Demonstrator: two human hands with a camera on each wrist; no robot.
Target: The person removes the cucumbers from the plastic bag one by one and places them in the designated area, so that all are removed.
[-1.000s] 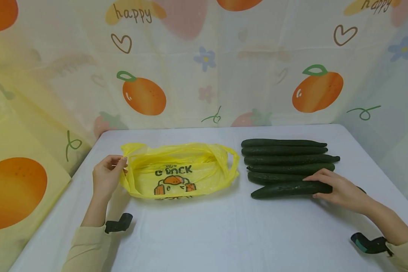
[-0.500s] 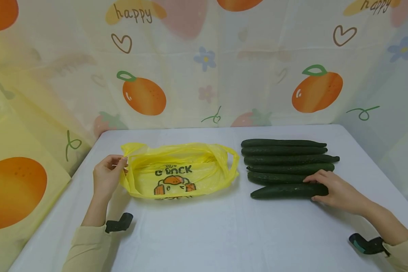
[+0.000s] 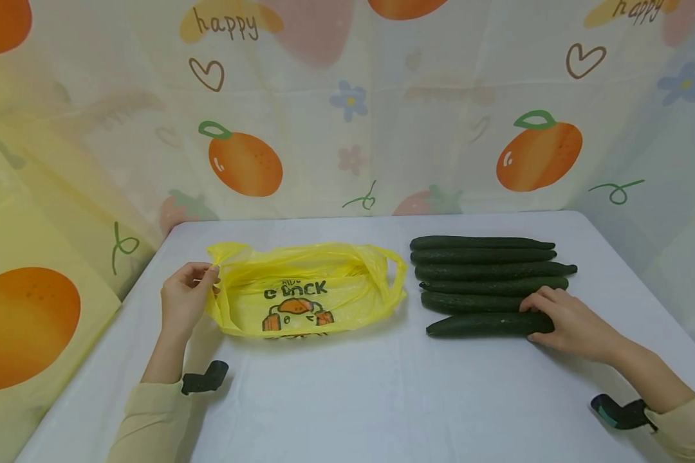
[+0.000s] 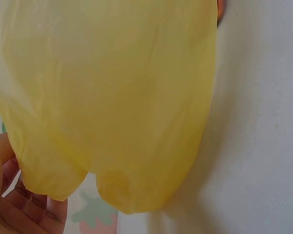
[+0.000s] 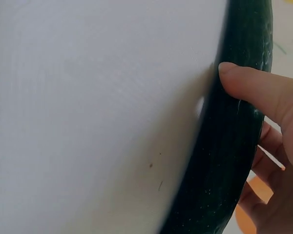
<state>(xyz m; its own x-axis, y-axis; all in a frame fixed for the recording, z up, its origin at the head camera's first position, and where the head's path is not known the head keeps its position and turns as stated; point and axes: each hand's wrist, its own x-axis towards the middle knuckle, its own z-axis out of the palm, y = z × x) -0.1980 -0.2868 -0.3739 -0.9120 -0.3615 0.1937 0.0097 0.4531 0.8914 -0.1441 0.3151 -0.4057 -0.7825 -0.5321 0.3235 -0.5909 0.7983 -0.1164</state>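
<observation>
At the left of the head view, my left hand (image 3: 186, 299) pinches the left end of a yellow plastic bag (image 3: 240, 315). The bag lies on its side with its mouth spread and a cartoon duck printed on it. In the left wrist view the bag (image 4: 117, 97) hangs beside the fingers (image 4: 27, 207), tapering to two rounded lobes. My right hand (image 3: 576, 325) grips the right part of the nearest dark green cucumber (image 3: 481, 325), hiding that end. From the right wrist, the thumb (image 5: 259, 87) presses one side of the cucumber (image 5: 215, 141) and the fingers curl behind it.
Behind the held one, several more cucumbers (image 3: 481, 242) lie side by side in a row. White cloth (image 3: 347, 399) covers the table. A fruit-printed curtain (image 3: 428, 148) hangs along the back and sides. Both wrists carry small black cameras (image 3: 205, 377).
My right hand has shifted slightly left along the nearest cucumber, whose tip no longer shows past the hand. The left hand and bag have hardly moved.
</observation>
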